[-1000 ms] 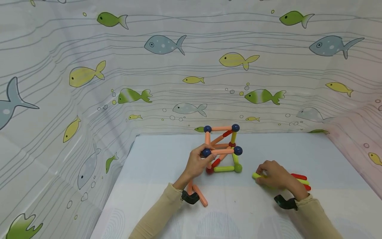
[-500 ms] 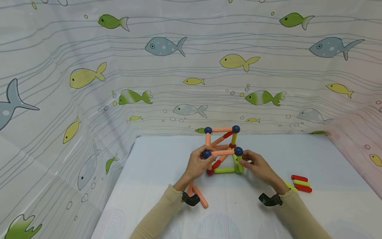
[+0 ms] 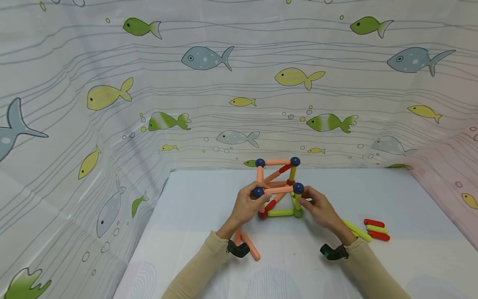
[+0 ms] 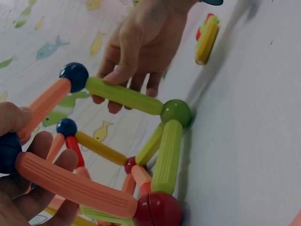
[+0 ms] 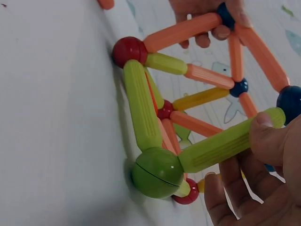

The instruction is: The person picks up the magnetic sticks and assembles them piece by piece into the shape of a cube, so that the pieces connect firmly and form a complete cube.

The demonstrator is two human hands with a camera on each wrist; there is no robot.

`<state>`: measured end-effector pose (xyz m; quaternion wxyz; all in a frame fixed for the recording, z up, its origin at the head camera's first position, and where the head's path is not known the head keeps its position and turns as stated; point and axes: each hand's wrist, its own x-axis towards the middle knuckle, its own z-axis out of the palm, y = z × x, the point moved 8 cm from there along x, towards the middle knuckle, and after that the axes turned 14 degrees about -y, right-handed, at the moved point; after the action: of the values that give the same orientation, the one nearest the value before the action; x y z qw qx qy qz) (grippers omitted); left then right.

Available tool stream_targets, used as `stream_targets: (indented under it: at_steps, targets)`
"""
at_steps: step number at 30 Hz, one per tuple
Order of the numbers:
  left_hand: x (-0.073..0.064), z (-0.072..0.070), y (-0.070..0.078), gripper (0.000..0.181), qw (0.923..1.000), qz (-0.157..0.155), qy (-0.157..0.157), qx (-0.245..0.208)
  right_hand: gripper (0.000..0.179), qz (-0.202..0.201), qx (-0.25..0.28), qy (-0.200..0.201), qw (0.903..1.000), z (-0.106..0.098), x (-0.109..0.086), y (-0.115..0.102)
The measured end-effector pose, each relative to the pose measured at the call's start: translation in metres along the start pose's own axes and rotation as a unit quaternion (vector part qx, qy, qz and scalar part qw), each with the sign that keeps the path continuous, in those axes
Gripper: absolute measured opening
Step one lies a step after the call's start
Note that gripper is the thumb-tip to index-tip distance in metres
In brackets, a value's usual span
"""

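Observation:
A cube-like frame of magnetic building sticks and balls stands on the table, with blue balls on top and red and green balls below. At its front left corner my left hand [image 3: 247, 203] grips a dark blue ball [image 4: 8, 153], where salmon sticks [image 4: 77, 183] meet. My right hand [image 3: 319, 207] pinches an upright green magnetic stick [image 5: 225, 143] between thumb and fingers at the front right corner. That stick's lower end touches the green ball [image 5: 157, 172]; its upper end meets another blue ball [image 3: 298, 188]. Fingers partly hide the left ball.
Loose salmon sticks [image 3: 250, 246] lie beside the left wrist. Right of the right forearm are red sticks [image 3: 379, 236] and yellow-green sticks [image 3: 357, 230]. A fish-patterned sheet [image 3: 201, 99] rises behind and beside the white table [image 3: 198, 199].
My right hand has picked up a green stick from the right pile and carried it left to the frame's front right corner, where it now stands upright. The left hand has kept its hold.

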<state>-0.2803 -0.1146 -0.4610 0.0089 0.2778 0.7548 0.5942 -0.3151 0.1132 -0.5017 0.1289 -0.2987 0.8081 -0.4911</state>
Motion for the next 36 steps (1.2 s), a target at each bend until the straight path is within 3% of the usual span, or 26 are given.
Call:
stream_targets:
  at_steps: [5, 16, 23, 26, 30, 33, 36]
  targets:
    - [0.0, 0.0, -0.001, 0.017, 1.0, -0.005, -0.003, 0.008, 0.023, -0.018, -0.006, 0.006, 0.9998, 0.002, -0.001, 0.003]
    - [0.0, 0.001, -0.001, 0.013, 0.9995, -0.011, -0.014, 0.027, 0.029, -0.01, -0.085, -0.017, 0.9962, 0.013, -0.004, 0.021]
    - [0.001, 0.002, 0.002, 0.036, 0.9946, -0.02, -0.055, 0.086, 0.038, -0.012, -0.112, -0.022, 0.9934, 0.009, -0.006, 0.022]
    - [-0.001, -0.002, 0.001, 0.047, 0.9904, -0.032, -0.075, 0.112, 0.043, 0.022, -0.124, -0.034, 0.9914, -0.006, -0.012, 0.022]
    - [-0.004, -0.014, 0.001, 0.053, 0.987, -0.037, -0.096, 0.124, 0.043, 0.082, -0.165, -0.049, 0.9817, -0.047, -0.034, 0.024]
    - [-0.007, -0.023, 0.004, 0.057, 0.9857, -0.03, -0.113, 0.122, 0.042, 0.13, -0.207, -0.058, 0.9679, -0.087, -0.062, 0.037]
    - [-0.01, -0.032, 0.009, 0.055, 0.984, -0.026, -0.12, 0.13, 0.04, 0.2, -0.23, -0.076, 0.9494, -0.12, -0.095, 0.064]
